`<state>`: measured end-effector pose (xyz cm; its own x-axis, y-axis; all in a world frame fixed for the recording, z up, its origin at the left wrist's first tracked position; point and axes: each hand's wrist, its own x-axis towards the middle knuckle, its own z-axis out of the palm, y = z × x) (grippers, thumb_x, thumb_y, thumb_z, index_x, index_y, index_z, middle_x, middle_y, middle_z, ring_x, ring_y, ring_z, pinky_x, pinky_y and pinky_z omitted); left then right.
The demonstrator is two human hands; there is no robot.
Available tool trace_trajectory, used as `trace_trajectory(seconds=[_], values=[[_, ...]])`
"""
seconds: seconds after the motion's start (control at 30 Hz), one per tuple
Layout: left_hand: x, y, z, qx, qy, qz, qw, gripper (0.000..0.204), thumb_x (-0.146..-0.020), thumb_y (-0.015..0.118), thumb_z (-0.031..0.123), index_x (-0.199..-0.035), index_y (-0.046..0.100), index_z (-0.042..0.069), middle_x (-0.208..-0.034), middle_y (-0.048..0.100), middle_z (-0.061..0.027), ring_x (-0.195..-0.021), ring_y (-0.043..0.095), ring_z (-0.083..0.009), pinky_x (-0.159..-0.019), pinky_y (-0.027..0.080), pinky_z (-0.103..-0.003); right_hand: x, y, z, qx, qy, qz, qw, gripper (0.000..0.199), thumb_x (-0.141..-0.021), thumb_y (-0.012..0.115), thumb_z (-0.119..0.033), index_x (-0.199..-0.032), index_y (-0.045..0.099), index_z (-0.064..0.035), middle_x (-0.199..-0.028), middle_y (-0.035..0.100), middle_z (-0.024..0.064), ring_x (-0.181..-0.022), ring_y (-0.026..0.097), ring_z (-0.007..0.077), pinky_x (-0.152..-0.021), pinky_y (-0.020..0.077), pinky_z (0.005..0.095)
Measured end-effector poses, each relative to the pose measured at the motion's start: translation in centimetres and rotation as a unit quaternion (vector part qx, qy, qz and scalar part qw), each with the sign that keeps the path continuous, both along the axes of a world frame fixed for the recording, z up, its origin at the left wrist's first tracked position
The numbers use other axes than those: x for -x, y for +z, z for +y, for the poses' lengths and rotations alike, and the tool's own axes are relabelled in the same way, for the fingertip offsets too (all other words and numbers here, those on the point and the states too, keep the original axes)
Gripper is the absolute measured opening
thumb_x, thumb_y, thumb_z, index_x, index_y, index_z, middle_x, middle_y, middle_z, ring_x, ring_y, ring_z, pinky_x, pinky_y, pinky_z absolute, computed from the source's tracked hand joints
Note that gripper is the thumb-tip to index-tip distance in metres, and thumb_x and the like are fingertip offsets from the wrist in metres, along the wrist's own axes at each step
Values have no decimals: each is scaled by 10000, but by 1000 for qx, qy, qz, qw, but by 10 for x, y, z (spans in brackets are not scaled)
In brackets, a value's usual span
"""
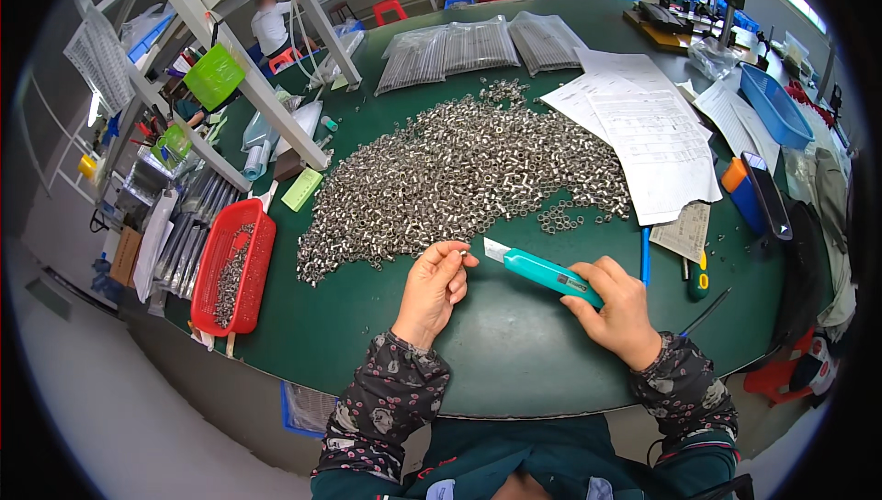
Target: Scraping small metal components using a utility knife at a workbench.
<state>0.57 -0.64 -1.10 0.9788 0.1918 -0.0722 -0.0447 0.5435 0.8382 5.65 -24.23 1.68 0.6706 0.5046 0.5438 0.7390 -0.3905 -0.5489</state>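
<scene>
My right hand (620, 310) is closed around the teal handle of a utility knife (537, 272). Its blade is out and points left, toward the fingertips of my left hand (430, 287). Thumb and forefinger of that hand pinch a small metal ring (465, 253), partly covered by the fingers. Blade and ring look a short way apart. Just beyond both hands spreads a wide heap of small silvery metal rings (441, 169) on the green tabletop (514, 353).
A red basket (259, 266) with some metal pieces stands at the left edge. Printed sheets (657, 156), a blue pen (645, 257), a phone (767, 195) and a yellow-green-handled tool (699, 280) lie at right. Bagged rods (478, 45) lie behind the heap. A metal frame (248, 87) rises at left.
</scene>
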Motion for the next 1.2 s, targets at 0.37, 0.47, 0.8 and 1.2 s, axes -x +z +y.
trace_trajectory(seconds=[0.37,0.47,0.8,1.2], values=[[-2,-1,1,-27,16,0,1000,145,-829,498,57,-973,496,39,-827,543,-52,-544,384,-46,-450,329,-175,-2,0,-1,11,15,33,999,269,-656,659,-175,-878,572,-51,-699,496,86,-555,522,269,-482,412,344],[-1,1,-1,-37,19,3,999,144,-814,517,41,-956,497,41,-829,541,-50,-549,392,-47,-456,333,-178,-3,-1,-2,13,26,47,998,272,-657,659,-181,-878,573,-48,-700,498,87,-553,519,273,-483,411,345],[-1,0,-2,-48,25,0,999,156,-796,542,37,-950,518,34,-827,540,-50,-516,384,-41,-446,327,-174,-4,-4,-3,20,43,98,994,265,-677,649,-218,-875,586,-53,-686,497,96,-558,512,279,-491,401,352],[2,4,-4,-114,10,28,993,170,-789,554,51,-954,535,15,-729,503,-3,-530,411,-39,-443,335,-162,4,3,1,49,16,22,998,252,-658,647,-132,-865,566,-14,-686,492,114,-585,497,266,-506,389,309]])
